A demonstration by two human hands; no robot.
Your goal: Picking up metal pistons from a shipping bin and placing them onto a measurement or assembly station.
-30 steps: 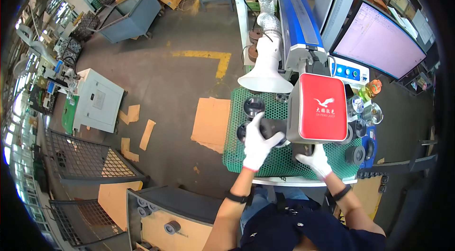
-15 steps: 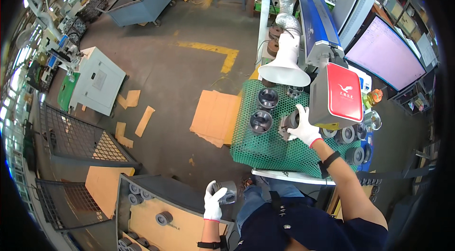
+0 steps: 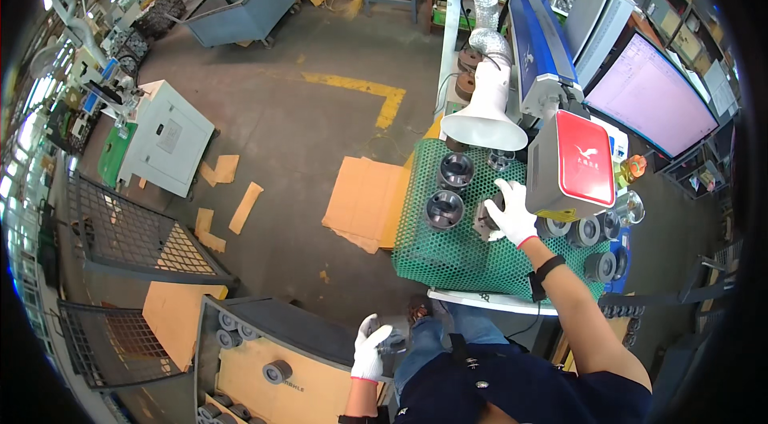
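Note:
My white-gloved left hand (image 3: 369, 350) is closed around a dark metal piston (image 3: 392, 338), held low beside my leg above the edge of the crate. My right hand (image 3: 512, 216), also gloved, is over the green mesh mat (image 3: 448, 256). Its thumb and fingers curl round a grey piston (image 3: 485, 221), partly hidden by the glove, under the edge of a red-topped box-shaped machine head (image 3: 582, 156). Two dark pistons (image 3: 456, 171) stand on the mat to the left of that hand, hollow ends up.
A white funnel-shaped extraction hood (image 3: 485, 126) hangs over the mat. Several grey pistons (image 3: 586, 230) stand at the bench's right side. A monitor (image 3: 652, 96) is at the far right. The crate (image 3: 264, 344) at lower left holds cardboard and several pistons.
My left hand has moved slightly right and down with its piston, which has turned. My right hand stays at the piston on the mat. The view has shifted slightly.

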